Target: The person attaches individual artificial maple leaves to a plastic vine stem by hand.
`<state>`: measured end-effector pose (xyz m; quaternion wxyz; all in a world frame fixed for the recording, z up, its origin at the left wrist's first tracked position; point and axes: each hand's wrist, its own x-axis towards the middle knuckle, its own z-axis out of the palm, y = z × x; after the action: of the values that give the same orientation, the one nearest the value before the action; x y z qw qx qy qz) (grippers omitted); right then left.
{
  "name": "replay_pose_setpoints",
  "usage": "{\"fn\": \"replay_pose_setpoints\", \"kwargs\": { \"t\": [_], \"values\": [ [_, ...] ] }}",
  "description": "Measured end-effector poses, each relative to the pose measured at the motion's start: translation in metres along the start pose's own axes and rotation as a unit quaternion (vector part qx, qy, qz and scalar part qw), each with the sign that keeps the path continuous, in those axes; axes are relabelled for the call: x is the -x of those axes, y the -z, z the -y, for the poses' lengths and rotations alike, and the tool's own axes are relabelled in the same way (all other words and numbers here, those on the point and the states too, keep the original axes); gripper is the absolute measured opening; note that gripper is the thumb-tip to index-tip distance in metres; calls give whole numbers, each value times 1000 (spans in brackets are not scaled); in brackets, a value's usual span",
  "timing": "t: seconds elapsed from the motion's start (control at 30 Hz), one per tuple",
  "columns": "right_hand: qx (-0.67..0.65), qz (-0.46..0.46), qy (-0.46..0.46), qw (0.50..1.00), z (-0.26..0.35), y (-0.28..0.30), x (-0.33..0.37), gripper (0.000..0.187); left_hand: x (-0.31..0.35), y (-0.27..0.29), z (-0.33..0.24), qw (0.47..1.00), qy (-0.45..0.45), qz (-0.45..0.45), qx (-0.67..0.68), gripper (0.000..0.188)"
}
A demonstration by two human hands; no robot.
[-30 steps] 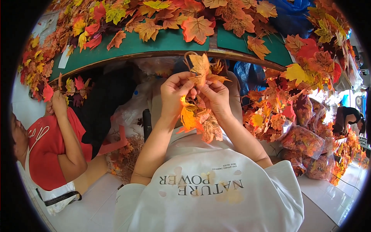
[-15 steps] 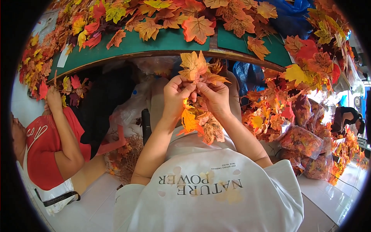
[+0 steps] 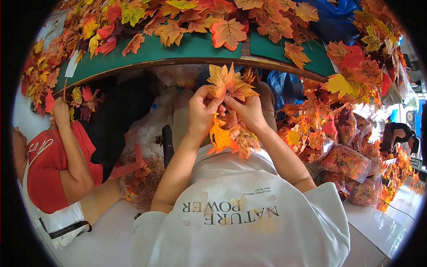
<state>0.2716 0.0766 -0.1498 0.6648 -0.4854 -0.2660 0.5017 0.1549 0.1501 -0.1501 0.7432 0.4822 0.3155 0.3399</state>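
Orange and yellow artificial maple leaves on a sprig (image 3: 229, 84) sit raised in front of the chest, just below the edge of the green tabletop (image 3: 178, 51). Left hand (image 3: 202, 111) and right hand (image 3: 249, 111) meet at its base, fingers (image 3: 213, 103) pinched narrow around the stem. More fabric leaves (image 3: 231, 135) hang below the wrists. Another person's raised hand (image 3: 60, 111) touches red leaves (image 3: 84, 95) at left.

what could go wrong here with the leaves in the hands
The orange-yellow fabric maple leaf sprig is pinched only by the fingertips of the left hand and right hand, so it might slip or a leaf might pull off. The loose orange leaves hanging below could drop into the lap.
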Motion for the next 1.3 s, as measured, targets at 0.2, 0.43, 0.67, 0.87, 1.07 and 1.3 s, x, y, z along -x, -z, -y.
{"fn": "replay_pose_setpoints", "kwargs": {
  "t": [0.2, 0.43, 0.67, 0.87, 1.07, 1.3],
  "values": [
    [474, 96, 65, 873, 29, 5, 19, 35, -2, 16, 5, 999, -13, -19, -46, 11],
    [548, -20, 342, 763, 38, -13, -8, 46, 7, 15, -4, 1000, -7, -13, -22, 12],
    [524, -48, 239, 816, 25, -6, -23, 33, 10, 26, -33, 997, 69, 30, 14, 16],
    [527, -2, 404, 747, 40, -1, -42, 13, 10, 45, -36, 995, 61, 75, -3, 30],
    [427, 30, 269, 863, 51, -1, -39, 23, 11, 78, -50, 973, 27, 192, -123, 58],
    [471, 105, 286, 828, 69, -4, -47, 22, -7, 123, -68, 977, 6, 205, -53, 64]
  ]
}}
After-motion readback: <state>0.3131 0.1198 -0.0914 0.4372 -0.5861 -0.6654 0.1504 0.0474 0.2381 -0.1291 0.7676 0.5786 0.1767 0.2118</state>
